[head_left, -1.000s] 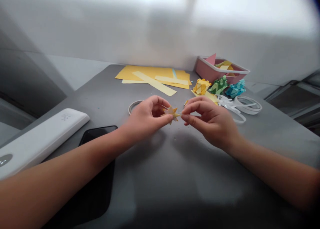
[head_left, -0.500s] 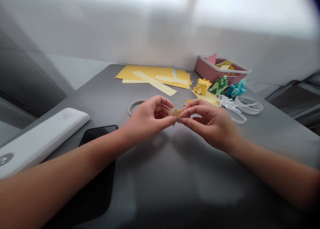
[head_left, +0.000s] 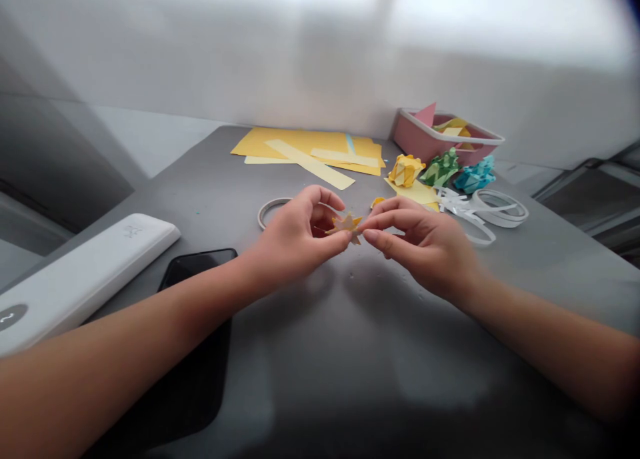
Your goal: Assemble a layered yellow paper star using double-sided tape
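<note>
My left hand [head_left: 307,232] pinches a small yellow folded-paper star [head_left: 347,227] between thumb and fingers, a little above the grey table. Several pointed tips stick out around its pale middle. From the other side, my right hand [head_left: 423,242] closes thumb and forefinger at the star's right edge. Its fingertips hide that edge in part. Just behind my right fingers lies a small yellow paper piece [head_left: 377,203], partly covered. A white tape roll [head_left: 261,213] rests flat beyond my left hand, partly hidden by it.
Yellow paper sheets [head_left: 260,142] and pale strips [head_left: 315,167] lie at the back. To the right are yellow [head_left: 406,171], green [head_left: 441,167] and blue folded-paper pieces [head_left: 475,174], white tape loops [head_left: 505,212] and a pink box [head_left: 420,135]. A white power bank [head_left: 95,269] and black phone [head_left: 195,265] lie left.
The paper star has turned slightly between my fingers, showing more of its points. My right thumb and forefinger have shifted a little to the right. The view has moved slightly.
</note>
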`<state>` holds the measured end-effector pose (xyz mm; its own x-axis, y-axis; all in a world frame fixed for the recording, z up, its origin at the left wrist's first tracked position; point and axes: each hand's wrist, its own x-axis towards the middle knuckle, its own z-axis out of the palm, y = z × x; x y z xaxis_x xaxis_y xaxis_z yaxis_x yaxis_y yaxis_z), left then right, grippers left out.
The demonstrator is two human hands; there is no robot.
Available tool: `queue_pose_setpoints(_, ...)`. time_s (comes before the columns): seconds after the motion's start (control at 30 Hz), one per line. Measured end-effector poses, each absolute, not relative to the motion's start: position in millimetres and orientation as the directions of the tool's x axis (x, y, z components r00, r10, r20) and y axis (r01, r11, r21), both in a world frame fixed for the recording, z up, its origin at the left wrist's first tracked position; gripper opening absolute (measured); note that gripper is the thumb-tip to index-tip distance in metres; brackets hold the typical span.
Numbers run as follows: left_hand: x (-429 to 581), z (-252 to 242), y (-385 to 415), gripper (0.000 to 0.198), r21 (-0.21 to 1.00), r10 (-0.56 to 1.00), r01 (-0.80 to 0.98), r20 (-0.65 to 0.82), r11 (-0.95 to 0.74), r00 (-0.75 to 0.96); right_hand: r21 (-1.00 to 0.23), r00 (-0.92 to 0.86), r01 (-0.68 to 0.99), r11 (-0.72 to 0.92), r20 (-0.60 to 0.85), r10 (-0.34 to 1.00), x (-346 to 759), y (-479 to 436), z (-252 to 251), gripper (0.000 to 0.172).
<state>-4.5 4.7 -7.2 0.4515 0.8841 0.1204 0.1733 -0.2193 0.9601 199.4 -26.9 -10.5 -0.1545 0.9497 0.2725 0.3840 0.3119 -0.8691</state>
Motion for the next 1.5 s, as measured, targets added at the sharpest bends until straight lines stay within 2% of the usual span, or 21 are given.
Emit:
queue_pose_setpoints(0.33,-6,-8,5,0.034,0.938,0.896,0.224,0.152,-0.264,0.418,-0.844,-0.111,0.436,0.311,0.293,0.950,201,-26,-8,0.014)
queue_pose_setpoints(0.43,-4,-10,6,0.033,0.955,0.892,0.183,0.134,-0.232,0.431,-0.870,-0.094,0.374,0.321,0.309,0.947,204,-23,-11,0.026)
queue_pose_setpoints(0.57,-3,-11,5,0.034,0.971,0.869,0.107,0.138,-0.213,0.475,-0.908,-0.179,0.264,0.326,0.286,0.941,203,-22,-15,0.031)
queue_pose_setpoints(0.7,-4,-9,4,0.034,0.971,0.862,0.102,0.141,-0.216,0.488,-0.916,-0.209,0.183,0.356,0.318,0.925,199,-26,-17,0.027)
queue_pose_setpoints(1.1,-4,-9,2,0.035,0.963,0.842,0.117,0.149,-0.242,0.518,-0.924,-0.191,0.119,0.364,0.339,0.921,197,-26,-23,0.023)
queue_pose_setpoints(1.3,-4,-7,6,0.037,0.981,0.869,0.129,0.062,-0.143,0.491,-0.931,-0.157,0.170,0.322,0.298,0.942,196,-26,-18,0.022)
queue_pose_setpoints(1.4,-5,-9,9,0.038,0.975,0.869,0.193,0.002,-0.112,0.496,-0.904,-0.155,0.282,0.323,0.289,0.945,199,-24,-19,0.020)
queue_pose_setpoints(1.5,-7,-13,9,0.033,0.908,0.787,0.338,-0.014,-0.249,0.617,-0.835,-0.159,0.436,0.334,0.294,0.942,203,-21,-21,0.019)
